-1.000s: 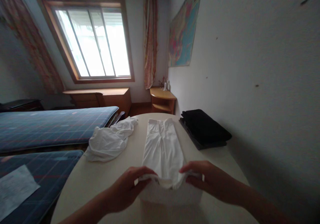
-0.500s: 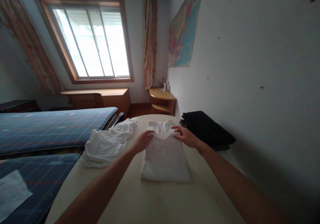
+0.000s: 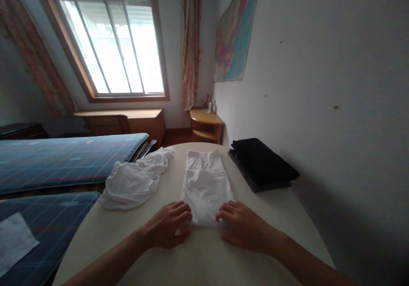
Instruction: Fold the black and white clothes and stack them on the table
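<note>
A white garment [image 3: 207,188], folded into a narrow upright rectangle, lies flat on the pale round table [image 3: 191,260] in front of me. Its far end shows a gathered part, and a folded-over edge crosses it about a third of the way down. At the near left corner is my left hand [image 3: 171,224], fingers curved and thumb held apart from them. My right hand [image 3: 241,226] is at the near right corner in a similar pose, its fingertips on or just over the cloth. Neither hand visibly grips the fabric.
A crumpled white cloth [image 3: 134,184] lies on the table's left side. Folded black cloth [image 3: 265,160] is stacked at the right, by the wall. Left of the table are blue plaid mattresses [image 3: 73,158], one bearing a white sheet [image 3: 15,241]. A wooden corner shelf [image 3: 207,118] stands beyond.
Both hands have let go of the folded-over edge near the garment's far end and moved back toward me, to its near corners. The garment now lies flat under them.
</note>
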{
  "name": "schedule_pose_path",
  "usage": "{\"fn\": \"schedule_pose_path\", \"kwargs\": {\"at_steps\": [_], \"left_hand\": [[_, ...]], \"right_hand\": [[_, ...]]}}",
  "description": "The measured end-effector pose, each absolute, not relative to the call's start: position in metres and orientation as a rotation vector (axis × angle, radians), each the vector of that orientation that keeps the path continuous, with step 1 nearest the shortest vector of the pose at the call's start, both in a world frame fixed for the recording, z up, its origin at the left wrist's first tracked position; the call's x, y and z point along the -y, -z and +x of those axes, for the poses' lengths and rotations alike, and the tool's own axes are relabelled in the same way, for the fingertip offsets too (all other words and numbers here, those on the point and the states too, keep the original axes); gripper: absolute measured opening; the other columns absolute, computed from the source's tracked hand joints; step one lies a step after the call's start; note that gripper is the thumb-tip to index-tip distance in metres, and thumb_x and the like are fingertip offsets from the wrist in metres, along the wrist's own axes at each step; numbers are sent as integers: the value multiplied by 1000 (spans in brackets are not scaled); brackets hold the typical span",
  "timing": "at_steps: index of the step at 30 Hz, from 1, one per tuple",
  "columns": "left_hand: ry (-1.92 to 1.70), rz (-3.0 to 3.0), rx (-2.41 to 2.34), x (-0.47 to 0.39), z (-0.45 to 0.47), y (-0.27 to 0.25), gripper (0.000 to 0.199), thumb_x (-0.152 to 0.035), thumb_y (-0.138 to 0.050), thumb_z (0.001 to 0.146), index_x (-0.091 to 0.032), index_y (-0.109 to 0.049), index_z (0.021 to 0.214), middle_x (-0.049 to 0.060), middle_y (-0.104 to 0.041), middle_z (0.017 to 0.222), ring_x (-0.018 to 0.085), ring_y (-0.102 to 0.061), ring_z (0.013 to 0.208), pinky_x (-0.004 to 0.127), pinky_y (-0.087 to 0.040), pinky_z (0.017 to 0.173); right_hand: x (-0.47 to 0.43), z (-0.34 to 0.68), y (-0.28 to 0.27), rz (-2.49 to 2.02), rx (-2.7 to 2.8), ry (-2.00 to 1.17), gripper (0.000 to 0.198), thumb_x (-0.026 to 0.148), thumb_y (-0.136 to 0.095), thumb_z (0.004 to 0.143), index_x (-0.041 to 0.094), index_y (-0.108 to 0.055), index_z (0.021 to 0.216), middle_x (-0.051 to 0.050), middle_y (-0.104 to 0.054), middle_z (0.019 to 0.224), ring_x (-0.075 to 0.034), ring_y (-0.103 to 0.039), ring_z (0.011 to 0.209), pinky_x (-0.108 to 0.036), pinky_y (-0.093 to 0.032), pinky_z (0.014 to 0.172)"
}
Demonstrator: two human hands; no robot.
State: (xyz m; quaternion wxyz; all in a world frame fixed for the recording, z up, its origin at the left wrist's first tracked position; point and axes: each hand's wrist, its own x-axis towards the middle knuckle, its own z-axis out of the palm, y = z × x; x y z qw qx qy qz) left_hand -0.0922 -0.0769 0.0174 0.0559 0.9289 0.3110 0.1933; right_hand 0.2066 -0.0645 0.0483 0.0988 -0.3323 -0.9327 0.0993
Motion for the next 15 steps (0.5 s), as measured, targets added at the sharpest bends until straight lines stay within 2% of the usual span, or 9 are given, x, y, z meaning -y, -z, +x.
{"fn": "schedule_pose_path", "kwargs": {"at_steps": [4,7,10,13,15], "left_hand": [[-595,2912,-1071,82,-106,-9,14,-11,-53,89,-20,-53,99,5,-64,98,19,-58,86,29,-48,75],[-643,2993,-1054,80,-114,-10,11,-12,-47,98,-20,-54,97,4,-65,94,17,-59,84,26,-47,72],[-648,3044,-1018,90,-115,-19,10,-14,-48,99,-20,-56,96,4,-66,92,16,-60,82,26,-47,72],[-477,2984,-953,117,-109,-29,12,-10,-56,90,-21,-59,92,2,-68,89,17,-62,79,26,-47,70],[-317,2815,-917,141,-104,-33,16,-11,-64,80,-23,-62,90,0,-70,86,17,-64,78,25,-48,70]], "right_hand": [[70,212,-32,-1096,2763,-86,21,10,-61,87,19,-66,106,-7,-68,102,-25,-63,98,-38,-49,89],[62,221,-28,-1085,2763,-32,17,12,-53,94,17,-67,103,-8,-69,98,-23,-65,93,-34,-50,84],[64,229,-36,-1053,2770,-77,19,14,-49,97,17,-68,101,-8,-70,98,-22,-66,91,-33,-49,83],[85,233,-48,-967,2844,-274,18,12,-53,90,19,-69,96,-5,-71,94,-20,-66,88,-30,-48,80],[105,234,-54,-917,2900,-494,20,10,-61,78,22,-71,91,-1,-72,87,-17,-66,81,-25,-47,75]]}}
